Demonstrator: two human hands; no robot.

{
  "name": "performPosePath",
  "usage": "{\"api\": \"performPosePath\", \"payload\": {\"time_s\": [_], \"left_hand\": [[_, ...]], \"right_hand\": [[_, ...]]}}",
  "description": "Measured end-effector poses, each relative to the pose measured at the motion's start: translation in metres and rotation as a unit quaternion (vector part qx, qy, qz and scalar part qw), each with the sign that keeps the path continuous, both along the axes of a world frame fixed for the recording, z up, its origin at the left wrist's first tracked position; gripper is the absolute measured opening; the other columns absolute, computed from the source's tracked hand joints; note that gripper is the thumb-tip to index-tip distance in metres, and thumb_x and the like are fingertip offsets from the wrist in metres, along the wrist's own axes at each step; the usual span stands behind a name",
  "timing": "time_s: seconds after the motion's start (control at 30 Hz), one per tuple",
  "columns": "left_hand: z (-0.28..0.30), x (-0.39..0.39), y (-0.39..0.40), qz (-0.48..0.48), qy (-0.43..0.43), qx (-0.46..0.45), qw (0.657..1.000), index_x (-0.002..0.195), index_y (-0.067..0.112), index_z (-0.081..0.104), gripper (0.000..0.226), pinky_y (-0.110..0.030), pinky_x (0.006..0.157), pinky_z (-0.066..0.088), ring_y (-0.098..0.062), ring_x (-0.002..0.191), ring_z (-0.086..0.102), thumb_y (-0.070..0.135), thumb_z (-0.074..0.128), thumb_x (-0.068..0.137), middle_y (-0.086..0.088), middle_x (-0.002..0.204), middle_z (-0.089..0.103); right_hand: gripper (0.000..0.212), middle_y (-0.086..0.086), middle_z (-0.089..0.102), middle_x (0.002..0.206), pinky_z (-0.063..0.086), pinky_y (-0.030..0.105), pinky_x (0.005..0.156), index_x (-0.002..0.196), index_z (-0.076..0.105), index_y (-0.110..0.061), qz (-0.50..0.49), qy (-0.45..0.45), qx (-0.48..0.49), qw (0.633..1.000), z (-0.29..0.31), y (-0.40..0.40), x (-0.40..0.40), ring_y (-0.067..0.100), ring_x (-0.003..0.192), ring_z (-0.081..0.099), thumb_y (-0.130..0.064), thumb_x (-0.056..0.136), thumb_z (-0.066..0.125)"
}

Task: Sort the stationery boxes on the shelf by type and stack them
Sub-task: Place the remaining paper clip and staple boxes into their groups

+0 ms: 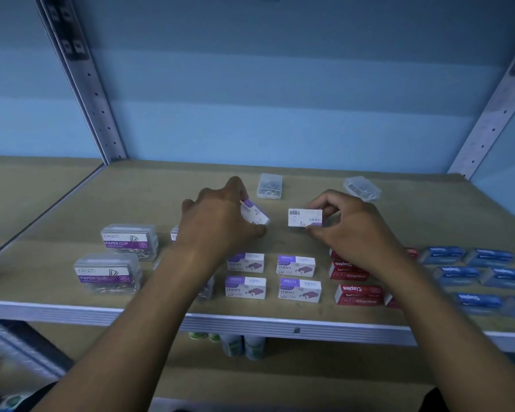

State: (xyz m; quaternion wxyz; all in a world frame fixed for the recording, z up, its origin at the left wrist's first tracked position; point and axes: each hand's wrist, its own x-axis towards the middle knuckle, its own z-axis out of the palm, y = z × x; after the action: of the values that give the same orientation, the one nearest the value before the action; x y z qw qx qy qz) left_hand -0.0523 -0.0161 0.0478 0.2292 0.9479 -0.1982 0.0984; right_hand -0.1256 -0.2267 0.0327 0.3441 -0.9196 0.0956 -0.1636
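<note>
Clear cases (pixel 269 186) hold metal clips; each hand (pixel 220 221) grips a staples box (pixel 254 212).

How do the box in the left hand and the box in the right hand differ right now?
The left hand holds its box tilted, purple end up; the right hand holds its box level. The right box shows a barcode and upside-down print; no barcode shows on the left box. The left box is largely covered by fingers, the right box mostly exposed. Both are white-and-purple staples boxes, held above the shelf.
</note>
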Motion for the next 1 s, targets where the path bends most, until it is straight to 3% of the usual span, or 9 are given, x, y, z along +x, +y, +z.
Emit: {"api": "performPosePath", "payload": {"time_s": [0.1,0.23,0.4,0.53,0.63,0.73,0.83,1.0], "left_hand": [[-0.004,0.001,-0.002,-0.012,0.004,0.027,1.0,0.109,0.033,0.048,0.049,-0.04,0.094,0.037,-0.02,0.108,0.052,0.059,0.066,0.072,0.008,0.102,0.065],[-0.009,0.002,-0.005,-0.029,0.026,0.066,0.997,0.133,0.043,0.045,0.065,-0.041,0.097,0.029,-0.018,0.122,0.043,0.064,0.063,0.074,0.009,0.114,0.064],[-0.013,0.002,-0.01,-0.029,-0.003,0.067,0.997,0.111,0.039,0.058,0.047,-0.037,0.087,0.024,-0.016,0.113,0.045,0.066,0.064,0.074,0.014,0.095,0.058],[-0.013,0.002,-0.011,-0.03,-0.011,0.066,0.997,0.105,0.032,0.057,0.042,-0.04,0.093,0.028,-0.019,0.112,0.048,0.059,0.069,0.074,0.009,0.099,0.064],[-0.015,0.003,-0.011,-0.036,-0.018,0.092,0.995,0.1,0.031,0.054,0.045,-0.041,0.09,0.028,-0.02,0.109,0.05,0.06,0.073,0.071,0.008,0.096,0.066],[-0.017,0.006,-0.011,-0.035,-0.026,0.119,0.992,0.096,0.031,0.055,0.046,-0.042,0.09,0.028,-0.02,0.106,0.051,0.062,0.075,0.068,0.008,0.097,0.067],[-0.016,0.007,-0.011,-0.036,-0.032,0.139,0.989,0.096,0.033,0.06,0.043,-0.041,0.088,0.026,-0.018,0.107,0.05,0.061,0.077,0.068,0.012,0.099,0.065],[-0.011,0.009,-0.005,-0.035,-0.019,0.136,0.99,0.092,0.035,0.066,0.025,-0.04,0.089,0.025,-0.015,0.109,0.05,0.046,0.077,0.073,0.017,0.104,0.065]], "right_hand": [[0.012,-0.018,0.071,0.085,0.045,0.015,0.064,0.083,0.071,-0.03,0.006,0.004,0.0,1.0,-0.005,-0.001,0.002,-0.004,0.073,0.062,-0.029,0.08,0.082],[0.013,-0.02,0.072,0.083,0.049,0.019,0.067,0.076,0.072,-0.032,0.018,0.021,-0.006,1.0,-0.01,-0.001,0.004,-0.003,0.076,0.064,-0.024,0.08,0.082],[0.015,-0.02,0.072,0.088,0.047,0.015,0.068,0.077,0.073,-0.033,0.022,0.021,-0.02,0.999,-0.01,0.0,0.006,-0.004,0.082,0.062,-0.02,0.08,0.08],[0.017,-0.021,0.071,0.088,0.046,0.011,0.068,0.08,0.075,-0.036,0.02,0.03,-0.023,0.999,-0.009,-0.003,0.006,-0.008,0.084,0.062,-0.02,0.081,0.081],[0.017,-0.02,0.07,0.087,0.044,0.008,0.066,0.082,0.076,-0.037,0.016,0.036,-0.026,0.999,-0.009,-0.005,0.006,-0.009,0.084,0.061,-0.021,0.082,0.081],[0.015,-0.014,0.065,0.077,0.047,0.017,0.063,0.086,0.077,-0.037,0.011,0.035,-0.027,0.999,-0.007,-0.006,0.008,0.003,0.07,0.061,-0.023,0.083,0.08],[0.01,-0.011,0.062,0.063,0.041,0.019,0.056,0.089,0.078,-0.037,0.005,0.041,-0.025,0.999,-0.007,-0.008,0.012,0.002,0.056,0.055,-0.028,0.084,0.079],[0.012,-0.016,0.068,0.084,0.042,0.018,0.062,0.095,0.077,-0.038,0.002,0.067,-0.047,0.997,-0.007,-0.006,0.012,-0.001,0.079,0.061,-0.035,0.091,0.066]]}}
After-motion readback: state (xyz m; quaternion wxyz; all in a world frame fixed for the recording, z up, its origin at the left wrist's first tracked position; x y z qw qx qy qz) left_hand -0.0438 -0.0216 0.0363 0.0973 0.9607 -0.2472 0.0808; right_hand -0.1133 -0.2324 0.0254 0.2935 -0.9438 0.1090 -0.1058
